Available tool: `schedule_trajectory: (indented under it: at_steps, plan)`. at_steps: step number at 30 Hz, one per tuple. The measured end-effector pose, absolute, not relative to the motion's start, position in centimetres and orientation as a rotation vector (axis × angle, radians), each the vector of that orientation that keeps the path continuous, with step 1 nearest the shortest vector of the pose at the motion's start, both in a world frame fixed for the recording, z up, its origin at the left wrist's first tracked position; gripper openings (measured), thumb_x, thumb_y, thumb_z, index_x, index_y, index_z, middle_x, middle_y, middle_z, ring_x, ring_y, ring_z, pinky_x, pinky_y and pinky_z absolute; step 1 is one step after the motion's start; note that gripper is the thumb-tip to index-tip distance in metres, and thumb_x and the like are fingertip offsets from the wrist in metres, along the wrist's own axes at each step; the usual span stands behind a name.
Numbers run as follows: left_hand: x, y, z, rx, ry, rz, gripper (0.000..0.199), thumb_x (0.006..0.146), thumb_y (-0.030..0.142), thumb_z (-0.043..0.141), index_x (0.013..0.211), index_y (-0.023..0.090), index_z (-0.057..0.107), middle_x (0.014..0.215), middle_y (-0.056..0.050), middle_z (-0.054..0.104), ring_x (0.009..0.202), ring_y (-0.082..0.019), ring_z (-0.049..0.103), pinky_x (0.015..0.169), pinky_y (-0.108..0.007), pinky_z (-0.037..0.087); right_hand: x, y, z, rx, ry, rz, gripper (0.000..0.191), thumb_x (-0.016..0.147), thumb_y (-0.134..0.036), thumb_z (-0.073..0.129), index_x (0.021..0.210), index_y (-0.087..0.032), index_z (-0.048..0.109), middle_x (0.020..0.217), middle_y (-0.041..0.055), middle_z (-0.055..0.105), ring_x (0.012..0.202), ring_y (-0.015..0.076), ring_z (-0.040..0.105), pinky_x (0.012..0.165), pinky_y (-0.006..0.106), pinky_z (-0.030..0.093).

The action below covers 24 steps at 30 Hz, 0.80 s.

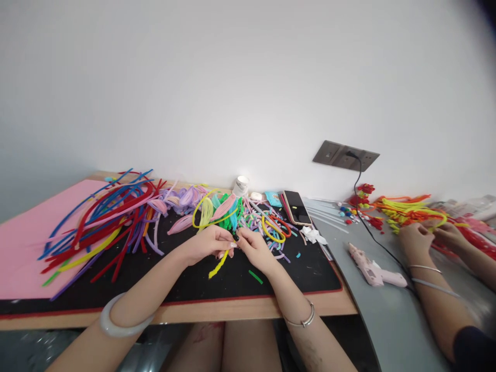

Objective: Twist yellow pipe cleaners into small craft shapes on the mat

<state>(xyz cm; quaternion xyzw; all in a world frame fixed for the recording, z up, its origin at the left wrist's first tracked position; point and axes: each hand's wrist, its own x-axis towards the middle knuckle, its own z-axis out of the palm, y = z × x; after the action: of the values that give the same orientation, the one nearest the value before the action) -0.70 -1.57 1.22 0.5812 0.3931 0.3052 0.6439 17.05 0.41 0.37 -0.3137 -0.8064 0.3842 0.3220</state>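
Observation:
A yellow fuzzy stem (218, 265) is pinched in my left hand (209, 245), its thicker lower end hanging over the black mat (306, 274). My right hand (254, 249) meets the left at the fingertips and grips the same stem, whose middle is hidden by the fingers. A thin yellow loop (195, 209) rises behind my hands. Just beyond them lie green stems (239, 207), a pink bundle (223, 207) and many short pastel pieces. A short green piece (256, 277) rests on the mat below my right hand.
Long coloured stems (112, 217) cover pink paper (23, 232) at the left. A paper cup (241, 186) and phone (297, 207) stand near the wall. On the grey table (382, 315) lie a pink glue gun (375, 268) and its cord; another person's hands (420, 243) work at the right.

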Motion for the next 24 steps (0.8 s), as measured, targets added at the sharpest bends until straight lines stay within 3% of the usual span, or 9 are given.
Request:
schedule_trajectory:
  at_steps: [7, 12, 20, 24]
  plan:
    - [-0.4, -2.0, 2.1, 1.285, 0.883, 0.734, 0.018, 0.071, 0.027, 0.062, 0.075, 0.01, 0.061, 0.069, -0.003, 0.062, 0.049, -0.006, 0.044, 0.047, -0.019, 0.03, 16.8, 0.3, 0.1, -0.899, -2.084, 0.839, 0.027, 0.086, -0.032, 0.045, 0.064, -0.017, 0.039, 0.058, -0.0045, 0.035, 0.053, 0.0085, 0.032, 0.051, 0.022, 0.026]
    - [-0.9, -1.6, 1.7, 1.303, 0.891, 0.721, 0.027, 0.076, 0.036, 0.059, 0.071, 0.01, 0.06, 0.066, -0.003, 0.059, 0.048, -0.005, 0.042, 0.046, -0.018, 0.031, 17.3, 0.4, 0.5, -0.874, -2.103, 0.704, 0.022, 0.085, -0.027, 0.047, 0.066, -0.017, 0.043, 0.059, -0.0035, 0.037, 0.055, 0.009, 0.034, 0.054, 0.022, 0.027]
    - [-1.5, -1.5, 1.9, 1.444, 0.917, 0.695, 0.031, 0.078, 0.039, 0.058, 0.082, 0.009, 0.064, 0.062, -0.002, 0.06, 0.041, -0.004, 0.037, 0.041, -0.018, 0.026, 18.2, 1.1, 0.4, -0.774, -1.93, 1.39, 0.034, 0.089, -0.043, 0.037, 0.067, -0.018, 0.039, 0.056, -0.0043, 0.037, 0.048, 0.0077, 0.031, 0.047, 0.022, 0.024]
    - [-1.4, -1.6, 2.1, 1.575, 0.97, 0.668, 0.032, 0.079, 0.04, 0.055, 0.075, 0.01, 0.063, 0.062, -0.003, 0.061, 0.04, -0.005, 0.039, 0.041, -0.018, 0.028, 18.2, 1.1, 0.5, -0.835, -2.012, 1.413, 0.031, 0.088, -0.038, 0.041, 0.064, -0.018, 0.038, 0.054, -0.0055, 0.033, 0.047, 0.0074, 0.028, 0.046, 0.022, 0.023]
